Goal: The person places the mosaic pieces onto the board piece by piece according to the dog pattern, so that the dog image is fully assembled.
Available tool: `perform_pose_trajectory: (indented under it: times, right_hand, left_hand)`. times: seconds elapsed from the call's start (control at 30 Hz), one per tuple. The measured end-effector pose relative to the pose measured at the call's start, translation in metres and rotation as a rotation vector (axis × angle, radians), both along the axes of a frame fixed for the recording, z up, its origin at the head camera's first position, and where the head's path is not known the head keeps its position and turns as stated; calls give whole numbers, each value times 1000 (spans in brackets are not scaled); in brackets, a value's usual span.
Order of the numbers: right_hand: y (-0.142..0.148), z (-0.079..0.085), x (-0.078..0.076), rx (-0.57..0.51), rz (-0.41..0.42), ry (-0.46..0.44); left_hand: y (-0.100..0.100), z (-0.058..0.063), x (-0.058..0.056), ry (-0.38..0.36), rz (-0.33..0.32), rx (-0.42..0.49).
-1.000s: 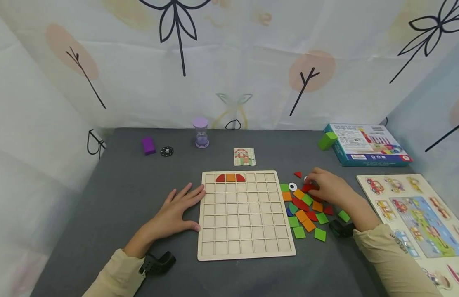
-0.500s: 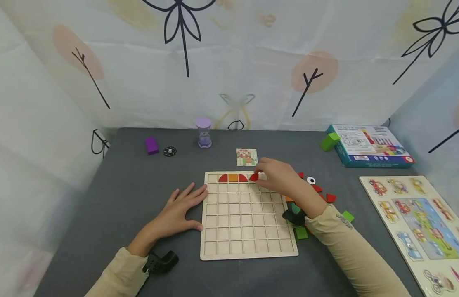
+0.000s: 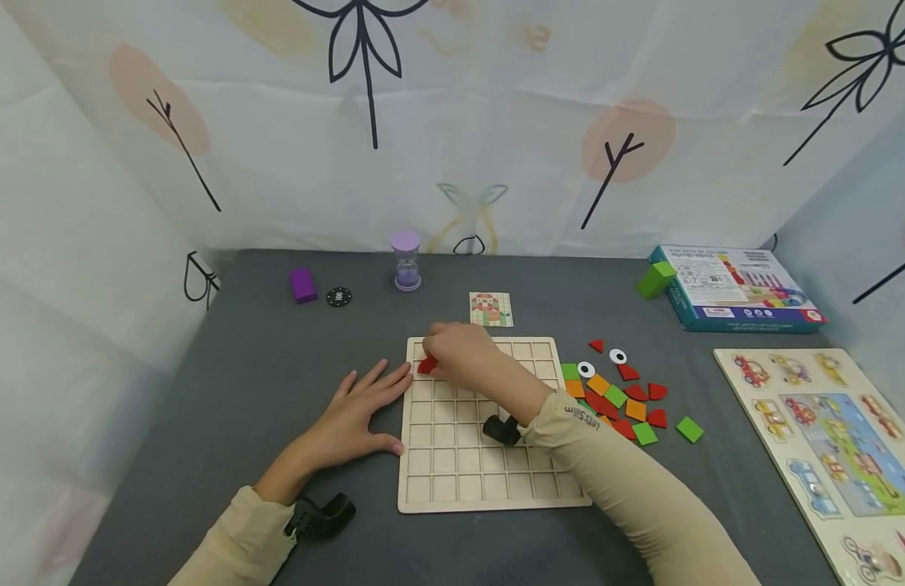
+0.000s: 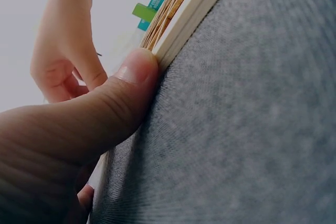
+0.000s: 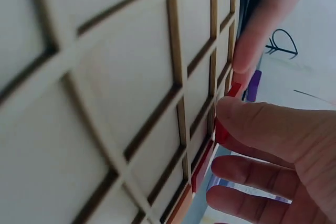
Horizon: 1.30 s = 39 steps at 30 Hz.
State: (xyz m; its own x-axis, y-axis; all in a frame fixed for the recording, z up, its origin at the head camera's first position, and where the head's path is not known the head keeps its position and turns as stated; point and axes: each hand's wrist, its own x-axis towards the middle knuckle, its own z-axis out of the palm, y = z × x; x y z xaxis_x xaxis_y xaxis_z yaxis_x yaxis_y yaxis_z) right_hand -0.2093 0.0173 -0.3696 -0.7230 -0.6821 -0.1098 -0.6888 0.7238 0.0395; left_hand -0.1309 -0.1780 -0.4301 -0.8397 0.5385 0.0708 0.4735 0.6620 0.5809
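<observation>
Grid board (image 3: 456, 439) partly behind right hand (image 3: 463, 358), picture puzzle (image 3: 826, 525) partly past head view's edge

A red piece (image 3: 427, 365) glows against a pale wooden board (image 3: 456, 462) patterned with a grid of squares. Plain tiles come in green (image 3: 690, 430), orange and red, alongside 2 white discs (image 3: 623, 356) (each dark at the centre). The bench (image 3: 240, 366) is dark grey, the sleeves (image 3: 628, 480) beige, the hourglass (image 3: 407, 260) lilac; 1 block (image 3: 303, 286) is solid purple. A white backdrop (image 3: 496, 122) carries black line-drawn stems and peach circles.
</observation>
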Motion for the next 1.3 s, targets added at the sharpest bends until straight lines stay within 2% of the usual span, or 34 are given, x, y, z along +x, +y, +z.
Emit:
perform_pose_trajectory:
  times: [0.43, 0.53, 0.63, 0.8, 1.03, 1.13, 1.3]
  right_hand:
    - [-6, -2, 5, 10, 18, -17]
    - [1, 1, 10, -24, 19, -18]
    - [21, 6, 13, -88, -2, -20]
    - [78, 12, 18, -193, -117, -34]
    - [162, 7, 29, -193, -335, -3]
    - [183, 3, 32, -159, -419, -14]
    - [199, -1, 34, -109, -517, -78]
  left_hand:
    - [0, -1, 0, -3, -2, 1]
    - [1, -1, 0, 1, -1, 1]
    - [1, -2, 0, 6, 5, -1]
    - [1, -2, 0, 16, 16, -6]
    - [1, -3, -1, 11, 20, -24]
    - [1, -3, -1, 7, 22, -36]
    - [0, -4, -2, 9, 18, -36]
